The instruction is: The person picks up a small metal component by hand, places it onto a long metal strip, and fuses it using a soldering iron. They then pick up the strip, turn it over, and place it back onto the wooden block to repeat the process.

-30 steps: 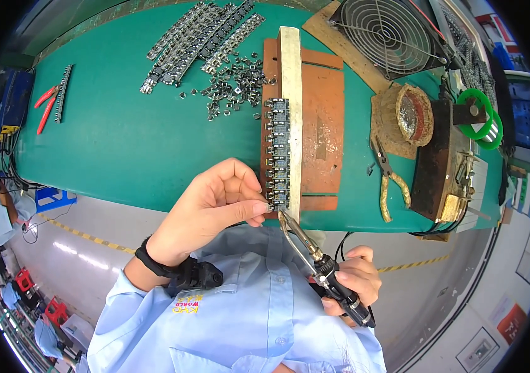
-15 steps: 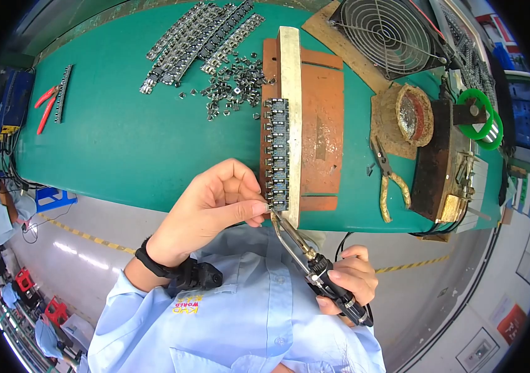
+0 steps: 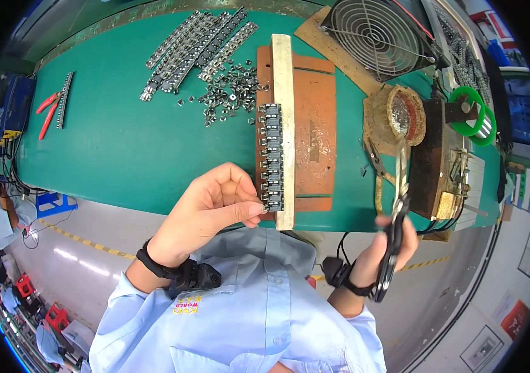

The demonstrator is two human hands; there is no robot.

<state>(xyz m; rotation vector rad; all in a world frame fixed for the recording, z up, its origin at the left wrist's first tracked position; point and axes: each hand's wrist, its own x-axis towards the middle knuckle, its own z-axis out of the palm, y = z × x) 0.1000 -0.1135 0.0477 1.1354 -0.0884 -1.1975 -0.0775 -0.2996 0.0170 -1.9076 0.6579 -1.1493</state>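
My left hand [image 3: 218, 202] pinches thumb against finger at the near end of a strip of small black components [image 3: 271, 158]. Whatever lies between those fingertips is too small to make out. The strip lies lengthwise along a pale bar [image 3: 283, 124] on a reddish-brown board [image 3: 315, 149]. To the right, my right hand [image 3: 405, 239], slightly blurred, is closed around the black handle of a soldering iron [image 3: 392, 242]. The iron's metal tip points away from me, close to the near rim of a round, crusted pot [image 3: 419, 133] with shiny material inside.
Loose small metal parts [image 3: 224, 96] and several component strips [image 3: 184, 50] lie on the green mat [image 3: 116, 155]. Pliers [image 3: 377, 165] sit by the pot, red-handled cutters [image 3: 47, 115] far left. A fan [image 3: 377, 37], green solder spool [image 3: 464, 96] and dark metal block [image 3: 427, 168] stand right.
My right hand has carried the soldering iron from the strip's near end rightward to the round pot. The left hand keeps its pinch at the strip. The whole view has shifted slightly.
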